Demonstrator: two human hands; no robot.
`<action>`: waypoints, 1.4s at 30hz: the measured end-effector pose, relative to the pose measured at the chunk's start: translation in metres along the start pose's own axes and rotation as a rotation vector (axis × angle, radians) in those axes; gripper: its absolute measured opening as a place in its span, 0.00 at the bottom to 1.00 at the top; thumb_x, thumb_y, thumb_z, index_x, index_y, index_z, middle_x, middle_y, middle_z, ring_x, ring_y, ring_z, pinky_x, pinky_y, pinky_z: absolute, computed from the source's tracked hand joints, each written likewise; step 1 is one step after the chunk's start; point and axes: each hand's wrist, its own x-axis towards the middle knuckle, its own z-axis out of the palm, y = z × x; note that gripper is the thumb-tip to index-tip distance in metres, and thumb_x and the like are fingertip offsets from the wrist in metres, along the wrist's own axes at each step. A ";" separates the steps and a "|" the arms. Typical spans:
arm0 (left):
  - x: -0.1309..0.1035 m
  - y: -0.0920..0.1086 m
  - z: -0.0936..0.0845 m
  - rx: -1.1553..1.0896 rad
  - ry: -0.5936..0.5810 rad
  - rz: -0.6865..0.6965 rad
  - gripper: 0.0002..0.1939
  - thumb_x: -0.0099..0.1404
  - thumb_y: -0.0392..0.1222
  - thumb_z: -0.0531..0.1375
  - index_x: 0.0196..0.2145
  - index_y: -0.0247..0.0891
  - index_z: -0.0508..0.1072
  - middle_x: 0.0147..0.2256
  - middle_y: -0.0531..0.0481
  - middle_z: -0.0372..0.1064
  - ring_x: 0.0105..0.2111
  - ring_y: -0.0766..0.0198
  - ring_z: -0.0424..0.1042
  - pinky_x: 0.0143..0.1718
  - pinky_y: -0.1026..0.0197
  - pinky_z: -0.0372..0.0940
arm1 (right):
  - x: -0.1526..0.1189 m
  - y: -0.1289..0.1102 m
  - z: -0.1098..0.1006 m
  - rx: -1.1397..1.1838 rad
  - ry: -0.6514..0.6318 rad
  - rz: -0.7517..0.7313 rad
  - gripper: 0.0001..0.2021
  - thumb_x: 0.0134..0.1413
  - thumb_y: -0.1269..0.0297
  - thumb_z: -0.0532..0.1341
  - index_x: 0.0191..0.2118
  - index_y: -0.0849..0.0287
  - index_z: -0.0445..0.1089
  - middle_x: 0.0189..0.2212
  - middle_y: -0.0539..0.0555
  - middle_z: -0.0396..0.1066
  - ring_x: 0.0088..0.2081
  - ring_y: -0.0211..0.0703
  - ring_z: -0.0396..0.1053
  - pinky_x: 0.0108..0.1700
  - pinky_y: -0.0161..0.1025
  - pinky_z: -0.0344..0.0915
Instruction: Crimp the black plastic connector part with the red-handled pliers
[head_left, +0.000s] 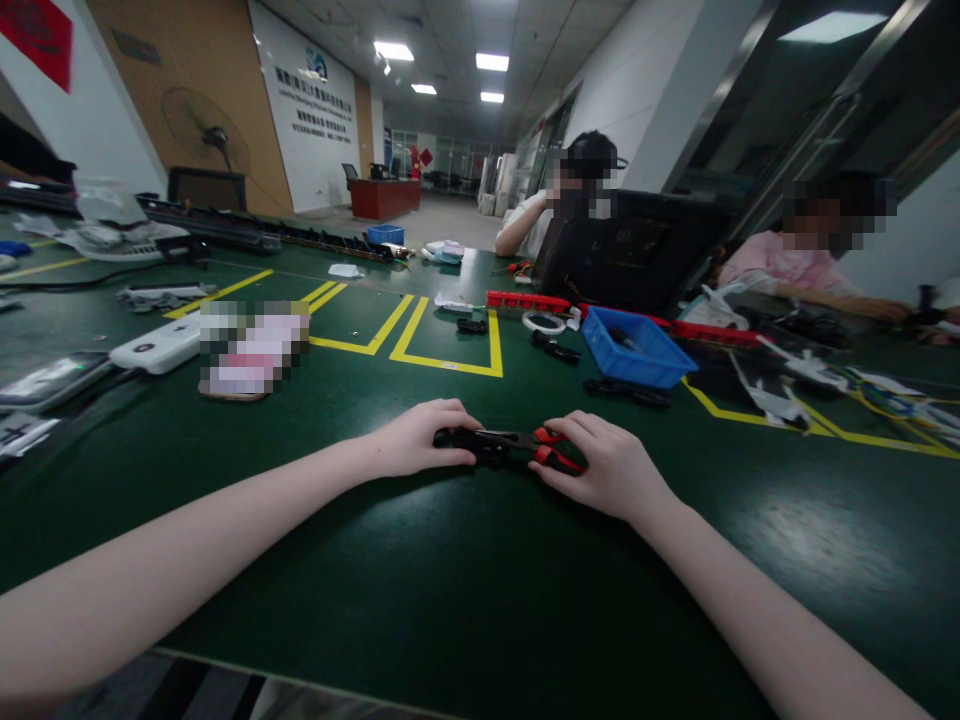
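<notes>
In from the near edge of the desk (480,600), the left hand (416,437) pinches a black part (491,450), likely light, stiff plastic, best held by its end; the right hand (611,462) holds red-handled pliers (559,460).

The left hand (427,437) is pinching a small black part (490,450) over the green table (450,580), and the right hand (611,465) is gripping red-handled pliers (526,441), whose tips are reaching the part. Left of them, a phone (251,360) is lying near a white device (161,345). Farther off to the right, a blue bin (637,345) is standing before a black case (634,250). Beyond, two people, one in white (521,220), one in pink (784,265), are sitting.
</notes>
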 end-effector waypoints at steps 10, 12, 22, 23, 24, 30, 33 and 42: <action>-0.001 0.001 -0.001 0.016 -0.010 0.031 0.17 0.66 0.43 0.63 0.52 0.39 0.72 0.44 0.47 0.69 0.44 0.57 0.69 0.45 0.56 0.64 | 0.002 0.007 -0.007 -0.024 -0.029 -0.021 0.16 0.54 0.51 0.62 0.40 0.59 0.69 0.36 0.57 0.72 0.34 0.46 0.71 0.34 0.40 0.67; -0.001 0.000 0.000 0.026 -0.003 0.035 0.18 0.66 0.43 0.63 0.53 0.39 0.71 0.45 0.46 0.69 0.44 0.57 0.69 0.46 0.56 0.64 | 0.002 0.007 -0.007 -0.017 -0.033 -0.017 0.16 0.54 0.52 0.62 0.40 0.59 0.69 0.36 0.57 0.72 0.34 0.45 0.71 0.35 0.40 0.67; -0.001 -0.001 0.002 0.039 0.007 -0.003 0.18 0.64 0.44 0.64 0.51 0.39 0.71 0.43 0.46 0.69 0.43 0.57 0.69 0.43 0.56 0.64 | 0.000 0.004 -0.004 0.009 -0.011 -0.016 0.15 0.54 0.52 0.62 0.40 0.59 0.68 0.38 0.57 0.71 0.34 0.44 0.71 0.34 0.40 0.68; -0.001 -0.001 0.002 0.037 0.008 0.003 0.18 0.64 0.43 0.64 0.51 0.39 0.71 0.44 0.46 0.69 0.43 0.57 0.69 0.43 0.56 0.64 | 0.000 0.004 -0.004 0.013 -0.005 -0.017 0.15 0.54 0.52 0.63 0.40 0.59 0.68 0.38 0.57 0.70 0.34 0.45 0.71 0.35 0.40 0.68; -0.001 -0.001 0.002 0.034 0.007 0.009 0.18 0.65 0.43 0.64 0.51 0.39 0.71 0.44 0.46 0.69 0.43 0.57 0.69 0.44 0.56 0.64 | -0.001 0.003 -0.003 0.016 0.001 -0.018 0.15 0.54 0.53 0.63 0.41 0.59 0.68 0.39 0.57 0.70 0.35 0.45 0.71 0.35 0.40 0.69; -0.001 0.000 0.002 0.048 0.001 0.013 0.17 0.65 0.43 0.64 0.51 0.40 0.72 0.44 0.46 0.69 0.44 0.56 0.69 0.45 0.55 0.64 | -0.003 0.002 -0.002 0.019 0.038 -0.014 0.22 0.53 0.49 0.64 0.48 0.59 0.68 0.42 0.59 0.70 0.37 0.47 0.73 0.37 0.42 0.71; 0.000 0.002 0.003 0.061 -0.003 0.013 0.17 0.64 0.44 0.64 0.50 0.40 0.72 0.44 0.46 0.69 0.45 0.55 0.69 0.45 0.54 0.64 | -0.003 0.003 -0.002 0.029 0.025 -0.003 0.22 0.56 0.48 0.61 0.49 0.60 0.68 0.42 0.59 0.71 0.37 0.47 0.73 0.37 0.42 0.70; 0.001 0.002 0.006 0.078 -0.006 0.011 0.17 0.64 0.44 0.64 0.49 0.40 0.72 0.44 0.46 0.69 0.45 0.55 0.68 0.46 0.54 0.64 | -0.001 0.002 -0.005 -0.009 -0.037 -0.003 0.12 0.64 0.57 0.54 0.41 0.59 0.69 0.33 0.56 0.71 0.33 0.42 0.70 0.33 0.37 0.63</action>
